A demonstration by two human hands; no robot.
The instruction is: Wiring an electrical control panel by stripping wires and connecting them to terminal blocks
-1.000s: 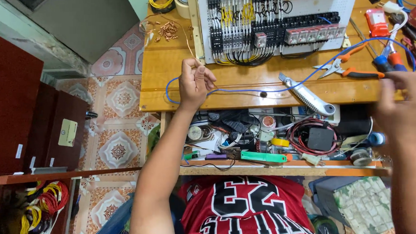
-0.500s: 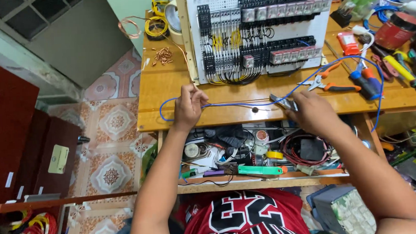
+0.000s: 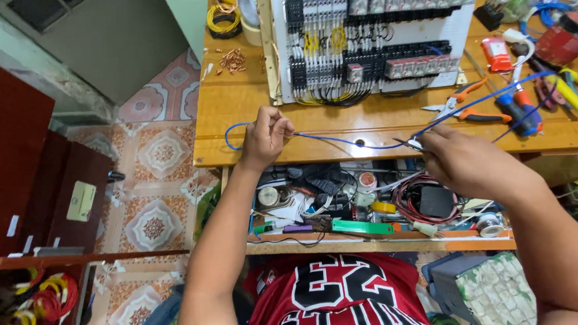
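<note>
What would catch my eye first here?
A blue wire stretched between two hands over a wooden bench: the left hand pinches one end, the right hand the other. Behind stands a white panel packed with black parts, with tools at right.

Wooden bench [image 3: 235,113]: blue wire [image 3: 340,141], panel [image 3: 368,35], pliers [image 3: 468,106]

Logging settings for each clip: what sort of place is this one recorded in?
Likely a small home electrical workshop. A white panel board packed with relays and wiring stands on a wooden bench, pliers and screwdrivers lie nearby, and both hands stretch a blue wire.
</note>
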